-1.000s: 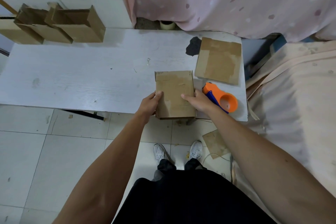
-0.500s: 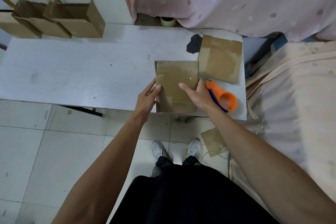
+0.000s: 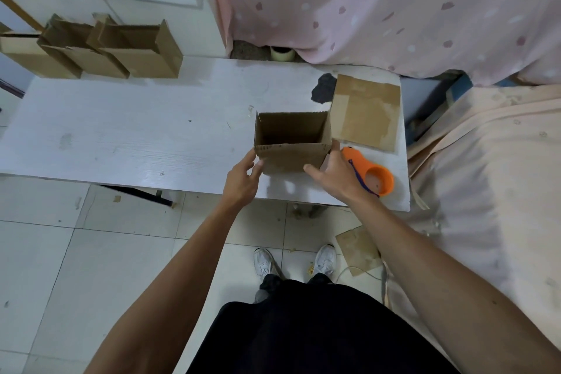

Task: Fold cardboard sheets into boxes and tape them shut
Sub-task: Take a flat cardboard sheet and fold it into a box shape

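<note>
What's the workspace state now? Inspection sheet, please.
Surface: white table, dark patch at far right.
Job's things: box stands open-topped near the front edge; flat sheet behind it to the right; orange dispenser at its right; folded boxes at far left.
Clutter: tape roll behind the table; scrap on the floor.
Hands: left hand touches the box's left near corner; right hand braces its right near corner.
Cables: thin cord on the floor by the scrap.
Surroundings: tiled floor, pink cloth, peach cloth.
</note>
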